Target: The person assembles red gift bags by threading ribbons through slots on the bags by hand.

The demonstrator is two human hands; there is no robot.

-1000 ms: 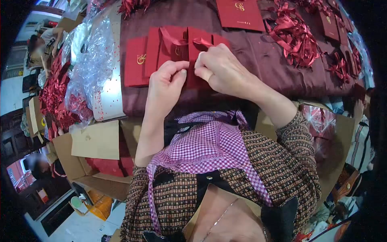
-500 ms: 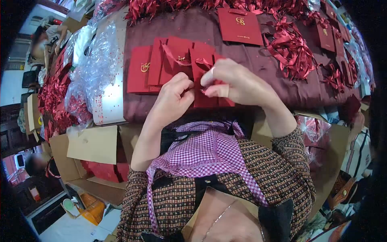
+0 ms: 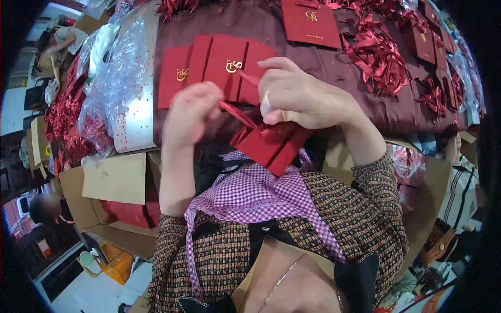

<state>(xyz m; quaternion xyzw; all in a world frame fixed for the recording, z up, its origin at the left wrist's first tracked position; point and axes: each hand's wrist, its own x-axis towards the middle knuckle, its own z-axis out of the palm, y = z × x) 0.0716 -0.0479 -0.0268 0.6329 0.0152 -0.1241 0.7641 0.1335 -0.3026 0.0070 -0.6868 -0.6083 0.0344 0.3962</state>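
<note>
The desk (image 3: 360, 109), with dark red cloth, lies at twelve o'clock; several overlapping bags (image 3: 224, 65) rest there towards eleven. At one o'clock, the right hand (image 3: 302, 99) has its grip closed on one tilted red bag (image 3: 265, 148), near centre. The left hand (image 3: 192, 112), at ten, blurred, pinches its ribbon (image 3: 238, 113).

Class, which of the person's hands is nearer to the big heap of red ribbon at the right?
Right. The right hand is to the left of the ribbon heap, apart from it. The left hand is farther left, beyond the right one.
</note>
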